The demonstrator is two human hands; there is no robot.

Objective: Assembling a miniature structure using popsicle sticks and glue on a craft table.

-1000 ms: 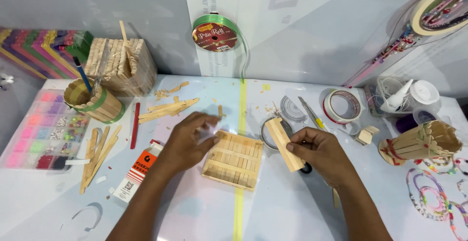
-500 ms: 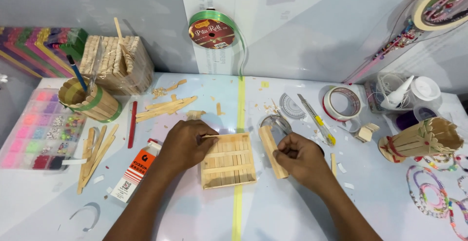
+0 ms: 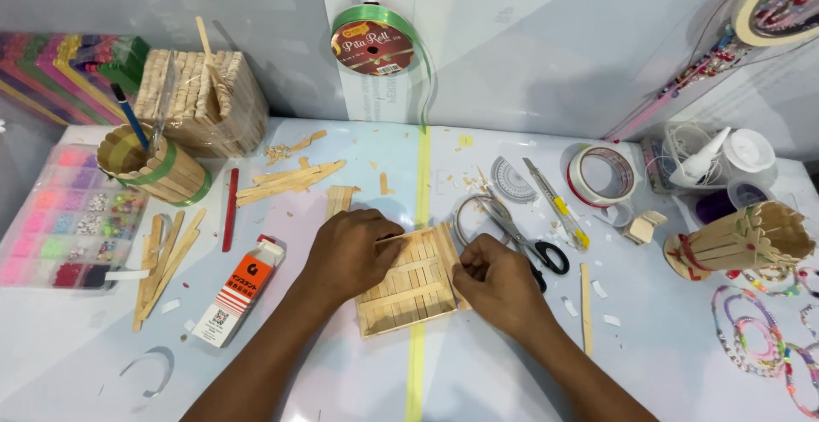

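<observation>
A flat panel of glued wooden craft sticks point(image 3: 401, 294) lies on the table in front of me. My left hand point(image 3: 350, 251) rests on its upper left part, fingers pressing down on it. My right hand point(image 3: 495, 284) holds a second small stick piece point(image 3: 450, 258) upright against the panel's right edge, fingers curled around it. Both hands touch the stick work.
Scissors point(image 3: 520, 238) and a yellow box cutter point(image 3: 554, 204) lie right of my hands. A white and orange glue bottle point(image 3: 239, 290) and loose sticks point(image 3: 166, 256) lie to the left. Stick-built containers point(image 3: 153, 166), a bead box point(image 3: 51, 226), tape rolls point(image 3: 601, 174) and a green ribbon spool point(image 3: 375, 42) ring the work area.
My right hand has brought the small stick piece in from the right and set it against the panel's edge. My left hand has come down flat onto the panel.
</observation>
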